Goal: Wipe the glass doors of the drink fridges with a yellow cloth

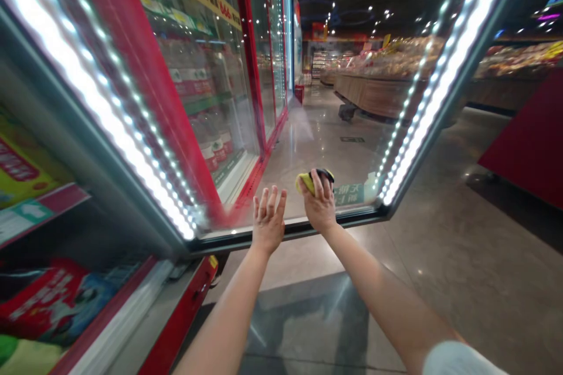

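Note:
A glass fridge door (290, 240) stands swung open in front of me, with bright light strips down both sides. Near its bottom edge, my left hand (268, 222) lies against the glass, fingers spread and nothing in it. Just to the right, my right hand (320, 205) presses a bunched yellow-and-black cloth (306, 183) to the pane. The fingers cover part of the cloth. Right of that hand, a greenish sticker (350, 193) with mirrored writing is on the lower glass.
Left of me is the opened fridge, its lower shelf holding a red and blue package (57, 299). Beyond the glass runs a row of red-framed fridge doors (253, 58) with bottles inside. Wood-sided display bins (373, 91) stand farther off, and a red panel (528, 135) is at right.

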Motion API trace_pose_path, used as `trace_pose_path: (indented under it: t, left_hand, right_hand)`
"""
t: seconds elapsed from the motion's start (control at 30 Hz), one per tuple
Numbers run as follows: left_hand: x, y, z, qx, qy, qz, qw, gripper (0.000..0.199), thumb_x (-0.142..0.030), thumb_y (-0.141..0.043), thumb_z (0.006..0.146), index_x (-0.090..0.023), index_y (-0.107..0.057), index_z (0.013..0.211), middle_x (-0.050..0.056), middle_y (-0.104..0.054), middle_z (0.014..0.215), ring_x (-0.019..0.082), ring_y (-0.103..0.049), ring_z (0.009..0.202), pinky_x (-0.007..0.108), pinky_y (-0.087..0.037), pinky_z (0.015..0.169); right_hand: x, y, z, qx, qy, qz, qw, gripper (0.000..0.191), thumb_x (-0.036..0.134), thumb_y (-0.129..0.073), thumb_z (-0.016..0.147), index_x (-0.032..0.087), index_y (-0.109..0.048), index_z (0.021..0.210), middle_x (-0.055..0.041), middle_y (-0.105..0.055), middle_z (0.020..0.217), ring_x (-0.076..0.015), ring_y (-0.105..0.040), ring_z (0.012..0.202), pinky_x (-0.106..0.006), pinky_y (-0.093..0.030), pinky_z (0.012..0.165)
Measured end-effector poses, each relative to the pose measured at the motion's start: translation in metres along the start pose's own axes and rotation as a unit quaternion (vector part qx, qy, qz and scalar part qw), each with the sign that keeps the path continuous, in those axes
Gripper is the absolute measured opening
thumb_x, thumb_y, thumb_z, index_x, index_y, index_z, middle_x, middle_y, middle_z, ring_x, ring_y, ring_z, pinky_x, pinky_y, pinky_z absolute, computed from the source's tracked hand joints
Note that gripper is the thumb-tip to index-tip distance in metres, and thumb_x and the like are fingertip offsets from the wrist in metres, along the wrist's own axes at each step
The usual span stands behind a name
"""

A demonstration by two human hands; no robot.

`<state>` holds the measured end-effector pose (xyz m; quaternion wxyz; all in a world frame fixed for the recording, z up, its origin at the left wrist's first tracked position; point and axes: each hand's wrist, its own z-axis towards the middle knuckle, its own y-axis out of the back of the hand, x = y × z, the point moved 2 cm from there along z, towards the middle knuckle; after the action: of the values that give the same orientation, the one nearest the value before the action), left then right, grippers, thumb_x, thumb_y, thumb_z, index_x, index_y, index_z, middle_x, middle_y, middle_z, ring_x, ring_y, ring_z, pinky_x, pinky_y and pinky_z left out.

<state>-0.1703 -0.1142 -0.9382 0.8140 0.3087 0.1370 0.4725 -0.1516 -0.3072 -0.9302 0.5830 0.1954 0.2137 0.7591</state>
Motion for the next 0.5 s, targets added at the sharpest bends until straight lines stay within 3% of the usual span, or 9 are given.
trace_pose_path:
  t: [0.13, 0.27, 0.4, 0.5]
  left_hand:
    - [0.01, 0.01, -0.008, 0.013, -0.021, 0.003, 1.0, 0.097, -0.007, -0.06, 0.084, -0.026, -0.011, 0.167, 0.009, -0.016, 0.174, 0.029, -0.01, 0.162, 0.054, -0.014, 0.132]
    - [0.028, 0.019, -0.022, 0.003, -0.011, 0.024, 1.0, 0.097, -0.008, -0.061, 0.085, -0.027, -0.013, 0.166, 0.008, -0.013, 0.175, 0.028, -0.007, 0.162, 0.053, -0.011, 0.132]
    - [0.036, 0.019, -0.029, 0.023, -0.01, 0.028, 0.999, 0.098, -0.008, -0.062, 0.084, -0.028, -0.014, 0.166, 0.009, -0.013, 0.175, 0.029, -0.008, 0.162, 0.053, -0.013, 0.132]
    - [0.038, 0.018, -0.03, 0.031, -0.009, 0.028, 0.999, 0.097, -0.008, -0.061, 0.084, -0.027, -0.014, 0.166, 0.01, -0.016, 0.174, 0.03, -0.009, 0.161, 0.054, -0.015, 0.132]
  right_hand:
    - [-0.013, -0.001, -0.035, 0.039, 0.105, -0.018, 0.994, 0.06, 0.015, -0.057, 0.096, 0.047, -0.055, 0.147, -0.0006, -0.05, 0.157, -0.0273, -0.04, 0.146, -0.05, -0.031, 0.123]
    - [-0.028, -0.001, -0.03, 0.011, 0.005, -0.023, 1.0, 0.055, 0.014, -0.054, 0.097, 0.039, -0.058, 0.147, -0.0062, -0.042, 0.163, -0.0297, -0.036, 0.148, -0.051, -0.036, 0.12]
    - [0.015, -0.008, 0.0, -0.029, -0.061, 0.003, 0.998, 0.057, 0.016, -0.048, 0.099, 0.027, -0.049, 0.155, -0.0134, -0.027, 0.17, -0.0329, -0.025, 0.154, -0.054, -0.037, 0.12]
    - [0.044, -0.011, 0.001, 0.004, 0.01, 0.013, 1.0, 0.059, 0.017, -0.052, 0.099, 0.036, -0.049, 0.154, -0.0082, -0.037, 0.167, -0.0324, -0.028, 0.153, -0.055, -0.033, 0.122]
